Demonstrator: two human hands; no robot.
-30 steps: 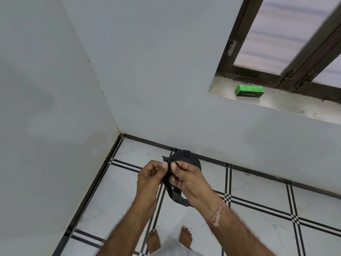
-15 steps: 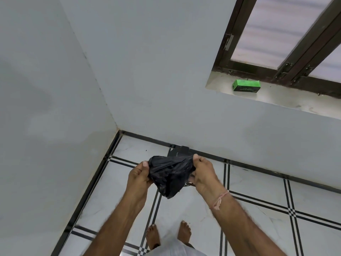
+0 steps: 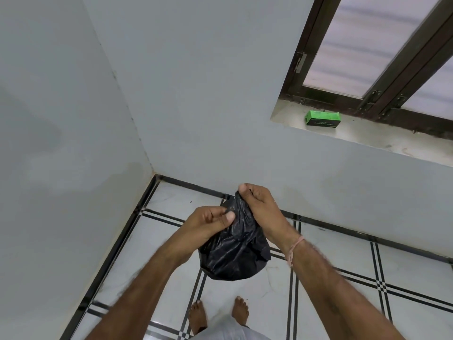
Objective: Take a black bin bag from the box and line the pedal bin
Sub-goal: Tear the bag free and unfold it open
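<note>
A crumpled black bin bag (image 3: 234,253) hangs in front of me over the tiled floor. My left hand (image 3: 208,223) pinches its top edge on the left. My right hand (image 3: 259,207) grips the same top edge a little higher and to the right, thumb on the plastic. The two hands are close together. A green box (image 3: 322,118) lies on the window sill at the upper right, well away from both hands. The bag and my hands hide the pedal bin; only a dark sliver shows behind them at the wall's foot.
White floor tiles with black stripes (image 3: 343,303) meet grey walls in a corner at left (image 3: 153,173). The stone sill (image 3: 382,141) runs under a dark-framed window (image 3: 367,77). Bare feet (image 3: 218,315) stand just below the bag.
The folded bag was pulled apart and spread between both hands, and it now hangs lower as a fuller pouch. The hands have come back together at its top and risen slightly.
</note>
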